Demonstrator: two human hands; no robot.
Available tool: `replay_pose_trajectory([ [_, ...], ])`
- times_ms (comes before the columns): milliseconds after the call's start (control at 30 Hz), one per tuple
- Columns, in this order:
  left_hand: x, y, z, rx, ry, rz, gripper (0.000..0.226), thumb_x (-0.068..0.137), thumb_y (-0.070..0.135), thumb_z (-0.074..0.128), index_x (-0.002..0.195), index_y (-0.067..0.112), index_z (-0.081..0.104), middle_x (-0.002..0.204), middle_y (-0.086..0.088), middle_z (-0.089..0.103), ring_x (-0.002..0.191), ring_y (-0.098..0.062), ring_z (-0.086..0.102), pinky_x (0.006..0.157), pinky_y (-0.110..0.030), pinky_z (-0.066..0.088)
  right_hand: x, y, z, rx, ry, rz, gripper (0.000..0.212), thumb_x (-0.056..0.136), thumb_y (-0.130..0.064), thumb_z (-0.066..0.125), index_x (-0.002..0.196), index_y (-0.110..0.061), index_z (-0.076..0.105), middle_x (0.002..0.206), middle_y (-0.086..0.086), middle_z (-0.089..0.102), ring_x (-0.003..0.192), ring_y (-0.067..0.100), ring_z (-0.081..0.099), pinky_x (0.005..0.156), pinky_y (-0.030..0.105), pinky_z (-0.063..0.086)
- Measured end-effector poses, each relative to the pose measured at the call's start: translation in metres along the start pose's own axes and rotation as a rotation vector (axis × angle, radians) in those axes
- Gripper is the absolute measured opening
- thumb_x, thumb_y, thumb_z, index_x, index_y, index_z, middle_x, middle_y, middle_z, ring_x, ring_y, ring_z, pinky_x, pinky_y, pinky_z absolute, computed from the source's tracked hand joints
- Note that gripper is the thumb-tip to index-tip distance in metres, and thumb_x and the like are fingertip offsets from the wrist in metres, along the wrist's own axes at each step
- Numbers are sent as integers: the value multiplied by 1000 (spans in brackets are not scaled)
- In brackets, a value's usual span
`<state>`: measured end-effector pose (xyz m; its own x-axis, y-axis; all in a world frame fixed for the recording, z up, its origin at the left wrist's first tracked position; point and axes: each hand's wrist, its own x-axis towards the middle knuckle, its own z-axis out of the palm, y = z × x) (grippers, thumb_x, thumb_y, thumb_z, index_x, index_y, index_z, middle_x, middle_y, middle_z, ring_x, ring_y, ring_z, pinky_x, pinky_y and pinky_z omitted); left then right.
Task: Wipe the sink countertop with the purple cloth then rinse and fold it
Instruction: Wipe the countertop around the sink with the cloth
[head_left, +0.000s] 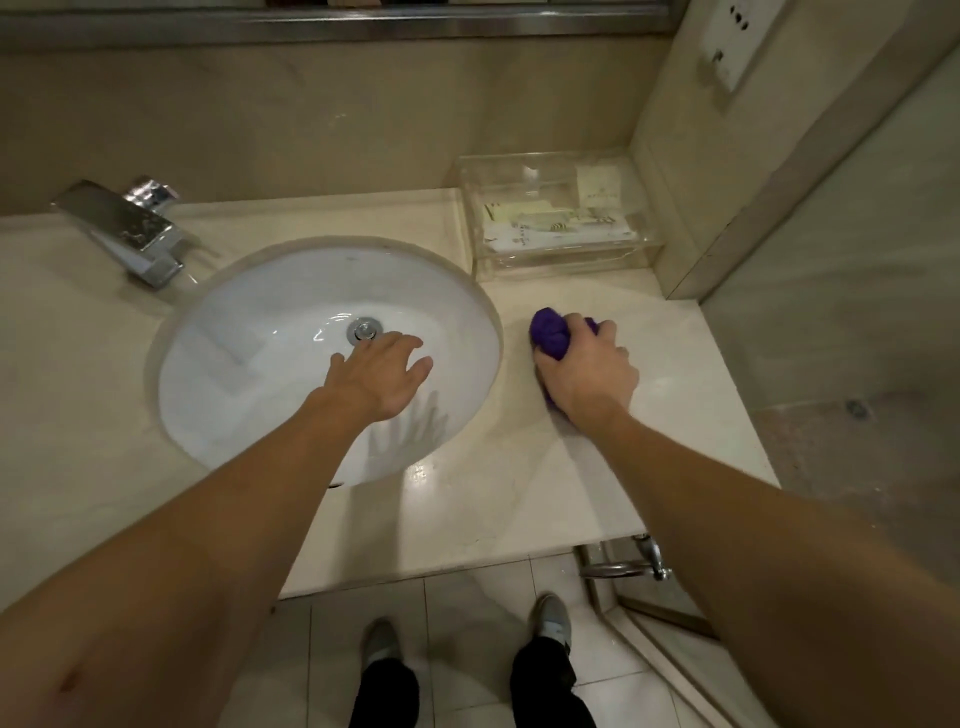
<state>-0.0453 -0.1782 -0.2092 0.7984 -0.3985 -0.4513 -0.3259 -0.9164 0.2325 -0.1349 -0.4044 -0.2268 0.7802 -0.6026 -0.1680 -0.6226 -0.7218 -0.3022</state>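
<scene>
The purple cloth (550, 332) is bunched into a wad on the beige countertop (519, 499), just right of the white oval sink (249, 364). My right hand (589, 371) grips the wad from above, fingers curled round it, most of the cloth hidden under the palm. My left hand (379, 374) hovers over the basin near the drain (365, 329), fingers spread and holding nothing. Its shadow falls on the basin's near wall.
A chrome faucet (124, 228) stands at the sink's back left. A clear acrylic box (561, 213) with packets sits in the back right corner against the wall. A glass partition rises on the right. A metal towel ring (623, 566) hangs below the counter's front edge.
</scene>
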Motion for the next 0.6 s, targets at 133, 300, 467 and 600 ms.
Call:
replay_pose_trajectory([
  [133,-9,-24,-16,-21,43,-39,50,105,48,29,149,27,40,159,2,35,141,-29,35,109,-51,27,-39,-44,22,38,-41,-65,49,90,-48,60,133,-29,48,121,9,47,99,34,55,75,39,41],
  [300,-20,-49,-20,54,-13,-15,51,105,47,32,149,23,38,151,-5,43,132,-32,43,103,-48,31,-65,-63,34,34,-73,-119,49,90,-47,60,135,-31,49,121,6,48,96,32,58,77,37,44],
  [467,-35,-54,-21,60,-55,45,50,103,45,36,149,24,39,149,-6,46,135,-31,41,106,-48,29,-83,-42,16,132,-38,11,46,93,-53,57,131,-29,51,119,7,48,95,35,62,83,43,51],
  [600,-49,-55,-17,53,-69,65,47,105,36,33,150,24,37,155,-3,40,137,-31,38,107,-46,28,-97,0,-1,89,-2,156,51,94,-60,53,133,-27,51,122,10,48,99,39,62,88,45,50],
])
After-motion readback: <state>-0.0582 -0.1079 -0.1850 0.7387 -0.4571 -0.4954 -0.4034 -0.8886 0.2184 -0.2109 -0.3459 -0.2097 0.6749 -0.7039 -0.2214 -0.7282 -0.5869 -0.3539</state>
